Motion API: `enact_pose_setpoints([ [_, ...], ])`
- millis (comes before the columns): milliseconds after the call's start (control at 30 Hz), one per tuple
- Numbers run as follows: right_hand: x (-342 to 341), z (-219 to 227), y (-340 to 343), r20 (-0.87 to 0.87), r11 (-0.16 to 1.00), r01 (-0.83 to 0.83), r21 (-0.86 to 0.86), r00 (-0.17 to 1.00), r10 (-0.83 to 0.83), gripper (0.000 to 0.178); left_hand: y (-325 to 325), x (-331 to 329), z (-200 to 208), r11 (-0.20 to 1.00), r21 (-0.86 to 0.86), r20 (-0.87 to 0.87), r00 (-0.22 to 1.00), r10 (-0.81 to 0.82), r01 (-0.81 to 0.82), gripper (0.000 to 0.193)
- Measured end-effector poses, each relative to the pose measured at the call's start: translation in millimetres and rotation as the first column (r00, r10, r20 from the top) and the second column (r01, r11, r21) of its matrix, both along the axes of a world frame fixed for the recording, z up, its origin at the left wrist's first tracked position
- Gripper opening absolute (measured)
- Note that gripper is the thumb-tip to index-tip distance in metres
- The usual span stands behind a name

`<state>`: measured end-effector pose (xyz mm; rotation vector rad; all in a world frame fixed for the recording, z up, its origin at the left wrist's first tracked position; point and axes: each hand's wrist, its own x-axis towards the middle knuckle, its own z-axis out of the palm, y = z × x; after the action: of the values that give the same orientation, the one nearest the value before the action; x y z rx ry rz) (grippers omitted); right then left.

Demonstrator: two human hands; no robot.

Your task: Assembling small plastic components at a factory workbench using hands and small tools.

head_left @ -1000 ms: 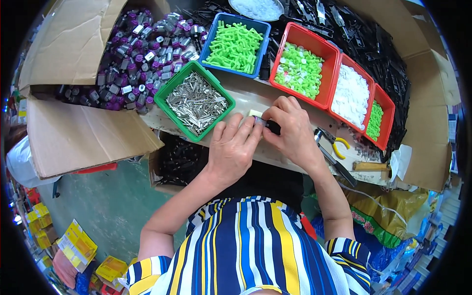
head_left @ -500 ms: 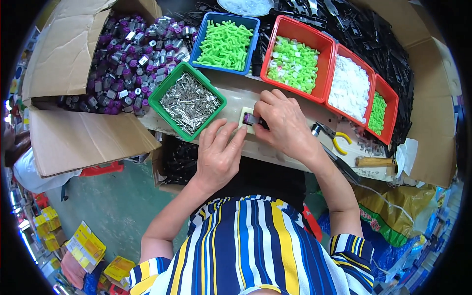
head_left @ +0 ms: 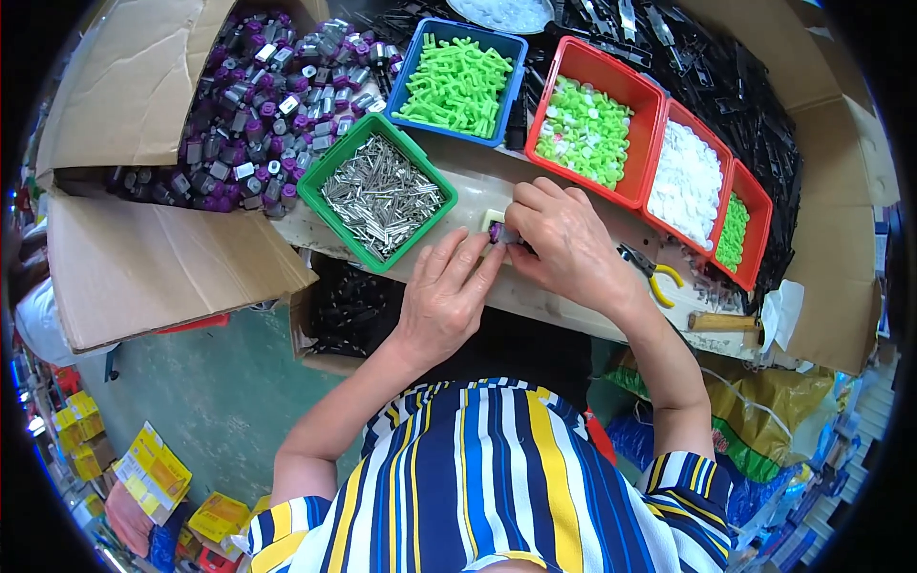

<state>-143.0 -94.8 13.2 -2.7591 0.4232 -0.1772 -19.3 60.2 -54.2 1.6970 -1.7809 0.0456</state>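
Note:
A small purple-and-grey part (head_left: 498,232) sits at a cream block (head_left: 490,217) near the table's front edge. My right hand (head_left: 571,244) is closed over the part from the right, thumb and fingers bent round it and hiding much of it. From the left my left hand (head_left: 445,298) reaches in, its fingertips pressed together against the part's near side. Left of the block stands a green tray (head_left: 315,199) of thin metal pins (head_left: 384,196). Many similar purple-and-grey parts (head_left: 258,115) spill out of a cardboard box (head_left: 115,86) at the far left.
A blue tray (head_left: 413,72) of green plastic pieces stands behind. Red bins (head_left: 642,115) with green and white pieces line the right. Yellow-handled pliers (head_left: 664,285) and a wooden handle (head_left: 723,322) lie right of my forearm. Black plastic parts (head_left: 716,76) heap up behind the bins.
The view has shifted slightly, moving the trays a little in the picture. Both hands stay at the block, and my right fingers now cover more of it. The purple-and-grey part appears turned.

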Motion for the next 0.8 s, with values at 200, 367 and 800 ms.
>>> enact_pose_setpoints([
  [200,-2.7,-7.2,-10.5,0.005,0.993,0.019,0.114,1.000,-0.020,0.019,0.9,1.7,-3.1,1.000,0.007,-0.040,0.999,-0.003,0.004,0.049],
  [367,-7.4,-15.8,-12.8,0.130,0.966,0.065,0.251,0.987,-0.100,0.022,2.2,2.3,-8.1,1.000,-0.013,-0.041,0.999,-0.009,0.008,0.050],
  [800,-0.9,-1.8,-3.4,-0.006,0.998,0.019,0.064,1.000,-0.018,0.017,-5.6,-2.2,-0.8,0.998,0.055,0.095,0.995,0.025,-0.030,0.052],
])
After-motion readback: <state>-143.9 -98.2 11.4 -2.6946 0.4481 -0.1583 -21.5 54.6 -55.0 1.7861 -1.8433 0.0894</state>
